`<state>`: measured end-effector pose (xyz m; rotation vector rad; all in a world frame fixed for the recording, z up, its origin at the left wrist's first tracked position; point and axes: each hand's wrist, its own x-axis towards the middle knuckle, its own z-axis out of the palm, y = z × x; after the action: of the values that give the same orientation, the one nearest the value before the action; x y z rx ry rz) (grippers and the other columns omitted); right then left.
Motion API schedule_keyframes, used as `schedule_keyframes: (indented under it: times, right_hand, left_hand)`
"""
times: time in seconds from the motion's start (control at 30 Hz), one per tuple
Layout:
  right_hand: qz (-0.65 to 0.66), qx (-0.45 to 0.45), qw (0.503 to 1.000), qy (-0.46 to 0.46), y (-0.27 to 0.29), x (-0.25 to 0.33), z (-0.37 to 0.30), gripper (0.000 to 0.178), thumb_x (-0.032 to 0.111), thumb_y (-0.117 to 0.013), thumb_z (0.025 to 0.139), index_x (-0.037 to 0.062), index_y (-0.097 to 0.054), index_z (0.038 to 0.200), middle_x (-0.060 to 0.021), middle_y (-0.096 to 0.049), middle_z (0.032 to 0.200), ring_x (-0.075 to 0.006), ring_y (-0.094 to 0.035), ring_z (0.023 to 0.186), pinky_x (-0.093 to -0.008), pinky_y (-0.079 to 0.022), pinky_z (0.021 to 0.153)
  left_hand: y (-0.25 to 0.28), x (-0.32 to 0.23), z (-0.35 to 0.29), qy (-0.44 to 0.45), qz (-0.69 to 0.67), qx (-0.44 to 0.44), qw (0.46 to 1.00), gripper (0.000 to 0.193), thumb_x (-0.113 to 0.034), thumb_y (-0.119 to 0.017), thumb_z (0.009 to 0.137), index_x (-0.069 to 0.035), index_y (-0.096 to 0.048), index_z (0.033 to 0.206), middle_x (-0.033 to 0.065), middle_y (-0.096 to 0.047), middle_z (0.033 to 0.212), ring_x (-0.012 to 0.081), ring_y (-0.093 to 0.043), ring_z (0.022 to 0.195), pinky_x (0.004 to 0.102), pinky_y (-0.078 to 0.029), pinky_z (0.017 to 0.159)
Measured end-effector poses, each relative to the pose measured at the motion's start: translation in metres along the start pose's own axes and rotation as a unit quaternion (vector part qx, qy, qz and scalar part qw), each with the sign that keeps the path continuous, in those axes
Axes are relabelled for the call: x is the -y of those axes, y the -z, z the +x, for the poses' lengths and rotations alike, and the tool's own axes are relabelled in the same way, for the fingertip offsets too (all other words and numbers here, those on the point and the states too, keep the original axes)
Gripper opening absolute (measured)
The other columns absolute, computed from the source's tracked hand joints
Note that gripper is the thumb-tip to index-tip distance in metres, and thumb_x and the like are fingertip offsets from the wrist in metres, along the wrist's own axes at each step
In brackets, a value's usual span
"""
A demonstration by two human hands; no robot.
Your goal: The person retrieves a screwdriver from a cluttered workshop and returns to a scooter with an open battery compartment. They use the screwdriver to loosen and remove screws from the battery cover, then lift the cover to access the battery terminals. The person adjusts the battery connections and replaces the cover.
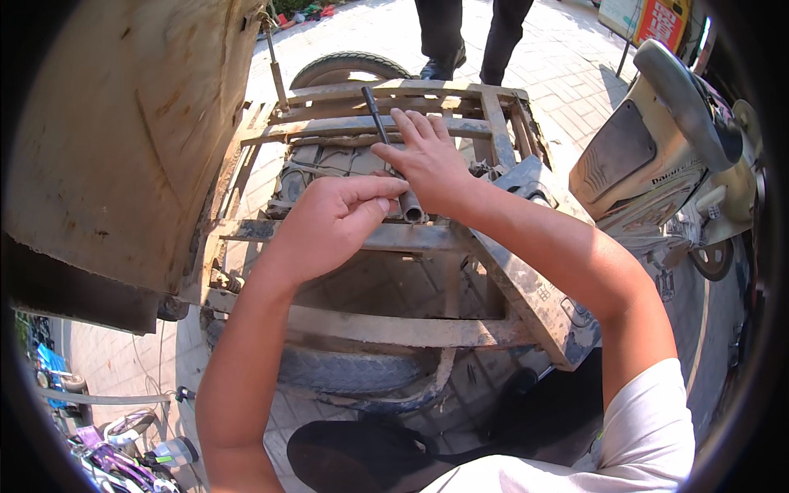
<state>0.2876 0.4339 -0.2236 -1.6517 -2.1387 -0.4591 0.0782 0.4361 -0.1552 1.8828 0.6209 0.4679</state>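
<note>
A long bar with a black handle [375,111] slants across the open metal frame [394,329] of a vehicle. At its near end is a grey metal tube, like a socket [412,207], with its round mouth facing me. My left hand [333,220] is closed, its index finger and thumb at the tube; the other fingers are partly hidden. My right hand [427,160] lies over the bar with its fingers stretched out and its thumb against the bar. Beneath both hands sits a dusty part with cables [316,168], largely covered by them.
A rusty raised panel [131,140] stands at left, beside a thin strut [274,62]. Tyres show at the far side [349,67] and near side [345,371]. A scooter [649,148] is parked at right. A person's dark-trousered legs [444,33] stand beyond the frame.
</note>
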Motion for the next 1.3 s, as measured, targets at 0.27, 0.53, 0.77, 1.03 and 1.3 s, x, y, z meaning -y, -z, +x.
schedule_keyframes:
  times: [0.27, 0.53, 0.77, 1.03, 1.3]
  right_hand:
    - [0.69, 0.091, 0.691, -0.195, -0.03, -0.009, -0.001, 0.056, 0.044, -0.049, 0.102, -0.0017, -0.052, 0.135, -0.0169, -0.063, 0.123, -0.0247, -0.062, 0.111, -0.0369, -0.046, 0.096]
    - [0.752, 0.063, 0.529, -0.389, -0.03, -0.011, 0.017, 0.054, 0.045, -0.056, 0.099, 0.0152, -0.034, 0.059, -0.0023, -0.035, 0.051, -0.0165, -0.032, 0.046, -0.0339, -0.033, 0.049]
    - [0.809, 0.012, 0.467, -0.356, -0.021, 0.017, 0.062, 0.046, 0.034, -0.052, 0.102, 0.0144, -0.034, 0.064, 0.0014, -0.024, 0.056, -0.0157, -0.028, 0.046, -0.0346, -0.028, 0.046]
    - [0.754, -0.008, 0.521, -0.4, -0.081, 0.063, 0.1, 0.042, 0.036, -0.052, 0.101, 0.0126, -0.04, 0.068, -0.001, -0.035, 0.058, -0.0172, -0.036, 0.048, -0.0353, -0.034, 0.048]
    - [0.643, -0.102, 0.576, -0.494, -0.091, 0.08, 0.104, 0.048, 0.043, -0.053, 0.098, 0.003, -0.052, 0.072, -0.0066, -0.05, 0.059, -0.0211, -0.05, 0.051, -0.04, -0.041, 0.047]
  left_hand:
    - [0.011, -0.001, -0.018, -0.022, -0.057, -0.086, 0.994, 0.033, -0.007, -0.054, 0.098, 0.005, -0.059, 0.128, 0.0126, -0.067, 0.118, 0.0174, -0.065, 0.107, 0.0298, -0.05, 0.095]
    - [0.048, 0.008, -0.083, -0.032, -0.061, -0.268, 0.961, 0.033, -0.012, -0.055, 0.099, -0.001, -0.059, 0.129, 0.011, -0.068, 0.116, 0.017, -0.066, 0.1, 0.032, -0.051, 0.093]
    - [0.036, 0.032, -0.15, 0.087, 0.104, -0.216, 0.967, 0.034, -0.011, -0.061, 0.095, 0.001, -0.061, 0.127, 0.0123, -0.071, 0.112, 0.0188, -0.066, 0.103, 0.031, -0.049, 0.093]
    - [0.047, 0.026, -0.149, 0.081, 0.156, -0.238, 0.955, 0.035, -0.012, -0.062, 0.093, 0.001, -0.062, 0.125, 0.0124, -0.071, 0.11, 0.0197, -0.066, 0.103, 0.0325, -0.048, 0.093]
    - [0.046, 0.022, -0.086, 0.0, 0.177, -0.201, 0.963, 0.052, -0.024, -0.066, 0.094, -0.003, -0.05, 0.14, 0.0147, -0.064, 0.123, 0.0195, -0.063, 0.105, 0.0353, -0.048, 0.094]
